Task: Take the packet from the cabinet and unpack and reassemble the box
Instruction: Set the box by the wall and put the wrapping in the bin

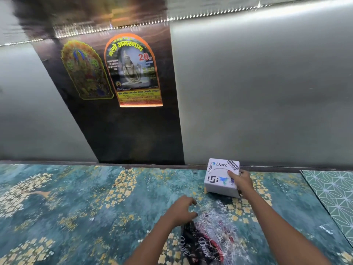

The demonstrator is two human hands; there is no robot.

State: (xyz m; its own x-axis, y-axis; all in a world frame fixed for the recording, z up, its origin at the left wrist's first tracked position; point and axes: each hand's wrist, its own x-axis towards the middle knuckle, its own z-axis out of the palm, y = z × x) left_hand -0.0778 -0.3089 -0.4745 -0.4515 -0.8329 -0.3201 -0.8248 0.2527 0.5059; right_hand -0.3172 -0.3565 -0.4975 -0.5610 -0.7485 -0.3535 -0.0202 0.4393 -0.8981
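Observation:
A white box point(219, 176) with stickers, one reading "Dart", stands on the teal floral bedsheet point(76, 207) close to the cabinet front. My right hand point(241, 181) grips its right side, thumb on the top face. A clear plastic packet point(212, 234) holding dark and red printed cloth lies on the sheet nearer to me. My left hand point(181, 211) rests on the packet's far left corner, fingers curled over the plastic; whether it pinches the plastic is unclear.
Grey cabinet doors point(267, 92) fill the background, with a dark panel point(124, 121) carrying two religious stickers between them. A green geometric-patterned mat point(332, 194) lies at the right edge.

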